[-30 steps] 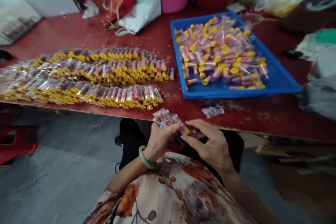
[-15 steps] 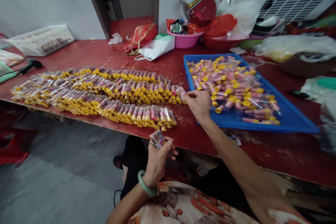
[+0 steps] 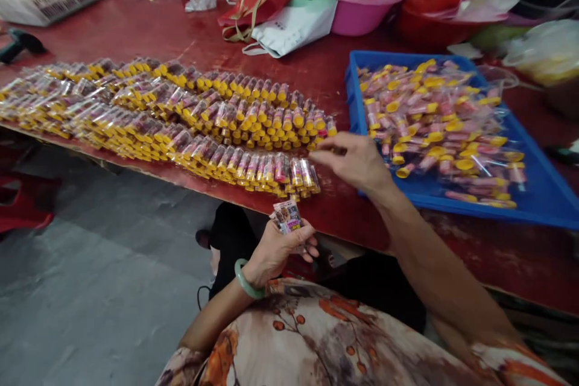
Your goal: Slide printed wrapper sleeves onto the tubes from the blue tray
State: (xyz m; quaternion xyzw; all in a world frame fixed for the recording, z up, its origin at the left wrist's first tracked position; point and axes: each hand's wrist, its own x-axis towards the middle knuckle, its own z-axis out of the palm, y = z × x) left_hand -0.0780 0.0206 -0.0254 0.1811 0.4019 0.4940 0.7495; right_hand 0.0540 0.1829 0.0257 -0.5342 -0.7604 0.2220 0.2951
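Slips [image 3: 288, 217] were held in the left hand [image 3: 283, 244]; the right hand [image 3: 355, 160] was held out at the end of the tube rows [image 3: 244, 163].

The slips were gripped under the left thumb, fanned a little, their printed faces turned up, just off the edge of the table [image 3: 335, 217]. By the right hand a narrow grip was formed, thumb and forefinger brought close together; whether anything was pinched there could not be told. The rows, yellow-capped and stacked, were spread leftward from the right fingertips and beyond the left hand. To the right of the right hand a blue tray [image 3: 543, 199] was set, heaped with loose tubes [image 3: 434, 132]. Behind the left hand, a bangle [image 3: 244, 283] was worn on the wrist.
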